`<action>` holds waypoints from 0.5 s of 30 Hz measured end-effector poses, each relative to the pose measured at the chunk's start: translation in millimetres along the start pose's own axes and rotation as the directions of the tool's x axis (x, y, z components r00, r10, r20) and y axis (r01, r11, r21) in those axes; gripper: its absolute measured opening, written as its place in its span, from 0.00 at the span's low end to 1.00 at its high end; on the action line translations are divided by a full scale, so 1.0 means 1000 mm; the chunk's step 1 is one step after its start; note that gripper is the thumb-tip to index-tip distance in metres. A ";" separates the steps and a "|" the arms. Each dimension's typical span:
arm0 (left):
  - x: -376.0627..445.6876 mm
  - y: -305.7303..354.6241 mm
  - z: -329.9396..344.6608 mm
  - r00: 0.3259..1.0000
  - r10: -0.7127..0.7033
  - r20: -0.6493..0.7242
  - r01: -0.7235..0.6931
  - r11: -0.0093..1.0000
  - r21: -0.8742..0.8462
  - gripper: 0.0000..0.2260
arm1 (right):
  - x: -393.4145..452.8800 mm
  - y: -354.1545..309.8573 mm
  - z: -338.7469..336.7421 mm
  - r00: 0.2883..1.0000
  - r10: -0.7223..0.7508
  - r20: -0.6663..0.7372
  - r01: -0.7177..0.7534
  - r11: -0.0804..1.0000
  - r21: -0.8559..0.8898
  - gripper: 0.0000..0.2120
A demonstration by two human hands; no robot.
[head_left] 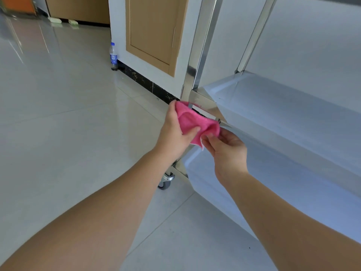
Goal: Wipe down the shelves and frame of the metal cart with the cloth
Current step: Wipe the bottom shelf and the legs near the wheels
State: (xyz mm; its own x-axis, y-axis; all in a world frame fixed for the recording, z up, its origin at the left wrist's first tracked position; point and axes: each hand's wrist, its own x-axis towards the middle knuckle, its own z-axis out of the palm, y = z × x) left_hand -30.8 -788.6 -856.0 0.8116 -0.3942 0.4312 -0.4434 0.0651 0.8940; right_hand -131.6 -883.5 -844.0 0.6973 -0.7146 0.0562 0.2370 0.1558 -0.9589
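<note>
A pink cloth (192, 122) is bunched between both hands in front of the near left corner of the stainless steel cart. My left hand (174, 133) grips its left side with the thumb pressed on top. My right hand (226, 149) pinches its lower right corner. The cloth sits against the front edge of the cart's middle shelf (283, 98), beside the shiny upright post (201, 47). The lower shelf (273, 184) lies below my right forearm. A caster wheel (166, 180) shows under the corner.
A plastic water bottle (113, 56) stands on the glossy tiled floor (58, 114) by the wall. A tan cabinet door (152, 32) is behind the cart's post. A second rear post (254, 34) rises at the back.
</note>
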 end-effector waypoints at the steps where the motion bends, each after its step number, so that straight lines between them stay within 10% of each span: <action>1: 0.004 0.002 0.003 1.000 -0.002 -0.022 0.003 1.000 0.024 0.31 | 0.000 0.001 -0.003 1.000 -0.010 0.024 0.011 1.000 -0.024 0.09; 8: 0.033 0.004 0.010 0.982 0.038 -0.184 -0.008 0.987 0.162 0.21 | -0.014 0.015 -0.046 0.997 0.020 0.073 0.002 0.957 -0.291 0.20; 15: 0.031 -0.013 0.022 0.952 0.134 -0.276 -0.079 0.976 0.203 0.16 | -0.019 0.023 -0.065 0.961 -0.013 0.278 0.226 0.619 -0.752 0.20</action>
State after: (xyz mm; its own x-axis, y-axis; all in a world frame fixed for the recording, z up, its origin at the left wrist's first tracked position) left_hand -8.5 -821.6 -857.4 0.8179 -0.1136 0.5640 -0.5739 -0.0910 0.8139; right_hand -183.0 -910.3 -885.4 0.8547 -0.4989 0.1437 -0.2042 -0.5776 -0.7904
